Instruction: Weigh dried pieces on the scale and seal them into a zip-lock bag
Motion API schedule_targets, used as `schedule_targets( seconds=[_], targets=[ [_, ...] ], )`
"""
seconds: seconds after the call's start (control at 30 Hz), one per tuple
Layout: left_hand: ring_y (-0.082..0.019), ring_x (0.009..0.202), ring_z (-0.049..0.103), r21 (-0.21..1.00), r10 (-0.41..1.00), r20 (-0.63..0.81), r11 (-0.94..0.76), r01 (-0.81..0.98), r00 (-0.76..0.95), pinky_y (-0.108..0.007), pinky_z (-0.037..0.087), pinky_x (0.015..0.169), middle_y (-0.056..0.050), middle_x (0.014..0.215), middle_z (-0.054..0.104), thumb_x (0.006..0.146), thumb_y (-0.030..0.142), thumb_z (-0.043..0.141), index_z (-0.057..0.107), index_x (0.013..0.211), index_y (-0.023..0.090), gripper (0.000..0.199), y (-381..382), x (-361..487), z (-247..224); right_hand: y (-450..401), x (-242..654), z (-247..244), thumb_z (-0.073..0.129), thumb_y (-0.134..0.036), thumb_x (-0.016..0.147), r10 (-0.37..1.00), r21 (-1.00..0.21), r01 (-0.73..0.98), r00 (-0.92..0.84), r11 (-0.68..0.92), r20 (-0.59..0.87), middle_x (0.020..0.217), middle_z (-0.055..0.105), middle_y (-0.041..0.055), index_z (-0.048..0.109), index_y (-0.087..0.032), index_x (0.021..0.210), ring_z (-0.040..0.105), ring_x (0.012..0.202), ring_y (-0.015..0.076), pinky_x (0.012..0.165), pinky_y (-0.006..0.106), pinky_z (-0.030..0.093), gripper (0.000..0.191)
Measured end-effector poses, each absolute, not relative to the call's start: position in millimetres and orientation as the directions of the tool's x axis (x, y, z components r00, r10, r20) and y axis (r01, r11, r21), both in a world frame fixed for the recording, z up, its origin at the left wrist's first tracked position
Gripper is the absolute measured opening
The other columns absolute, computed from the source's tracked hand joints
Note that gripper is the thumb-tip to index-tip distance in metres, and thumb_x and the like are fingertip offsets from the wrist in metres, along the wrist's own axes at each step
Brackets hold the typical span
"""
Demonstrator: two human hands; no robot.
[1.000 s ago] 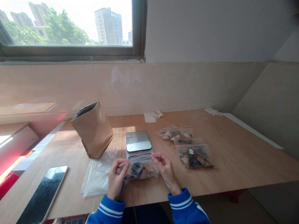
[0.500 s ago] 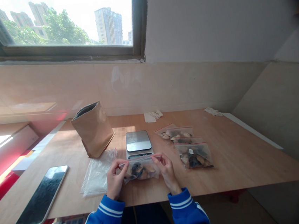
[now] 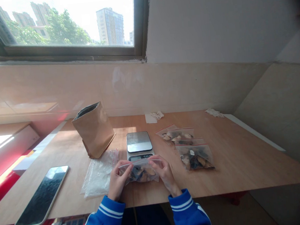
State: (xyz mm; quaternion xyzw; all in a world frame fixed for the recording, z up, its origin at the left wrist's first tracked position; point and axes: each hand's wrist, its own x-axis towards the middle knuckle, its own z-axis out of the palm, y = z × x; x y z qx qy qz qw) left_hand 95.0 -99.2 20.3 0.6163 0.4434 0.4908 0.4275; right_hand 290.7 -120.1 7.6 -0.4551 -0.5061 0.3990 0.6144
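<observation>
Tabletop (image 3: 239, 153): left hand (image 3: 116, 179) opposite right hand (image 3: 165, 171)

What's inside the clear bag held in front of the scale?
The clear bag shows dark and tan pieces gathered low inside. The fingers cover parts of its upper edge, and whatever lies behind the front pieces can't be seen.

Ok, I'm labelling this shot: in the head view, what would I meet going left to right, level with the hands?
Phone, stack of clear bags, left hand, pinched bag, right hand, filled bag with a white tag.
</observation>
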Motion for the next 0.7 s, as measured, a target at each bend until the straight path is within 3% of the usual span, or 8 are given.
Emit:
schedule_targets(
  seconds=[0.57,0.7],
  targets=[
    [-0.019,0.086,0.063,0.965,0.971,0.233,-0.239,0.109,0.060,-0.029,0.048,0.081,-0.005,0.085,0.069,0.076,0.036,0.068,0.069,0.081,0.016,0.020,-100.5,93.4,18.9,-119.2,290.2,1.0,0.067,-0.037,0.076,0.938,-0.965,0.036,0.228,0.259,0.261,0.069,0.060,0.0008,0.066,-0.018,0.071,0.056,0.069,0.0149,0.063,0.025,0.045,0.020],
    [-0.019,0.085,0.063,0.976,0.975,0.187,-0.198,0.090,0.124,-0.028,0.049,0.078,-0.005,0.087,0.069,0.076,0.037,0.067,0.070,0.082,0.017,0.022,-100.4,92.8,21.3,-121.6,290.2,8.2,0.066,-0.038,0.077,0.949,-0.969,-0.008,0.204,0.246,0.239,0.073,0.064,0.0019,0.066,-0.018,0.075,0.060,0.074,0.0172,0.069,0.027,0.048,0.020]
  ],
)
